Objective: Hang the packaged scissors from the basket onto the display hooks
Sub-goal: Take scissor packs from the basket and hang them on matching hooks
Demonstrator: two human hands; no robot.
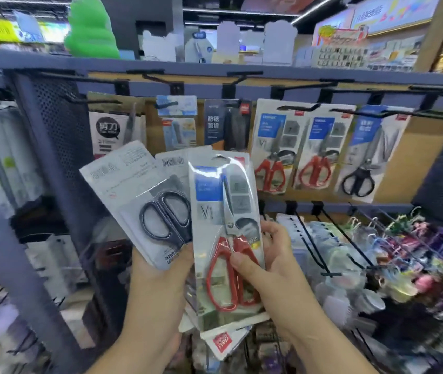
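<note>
- The right hand point(277, 263) holds a clear-plastic blister pack of red-handled scissors point(225, 211) upright in front of the blue-grey metal display rack point(215, 68), thumb pressed on the handles and fingers curled behind.
- The left hand point(158, 276) grips fanned white-card packs of black-handled scissors point(145, 201), also before the rack.
- More packaged red-handled scissors point(271, 147) hang from the rack's black wire hooks point(296, 107).
- A green plush toy point(91, 28) sits on the rack's top shelf.

Display rack point(269, 74), hooks point(299, 107) w/ pkgd scissors point(270, 157)
</note>
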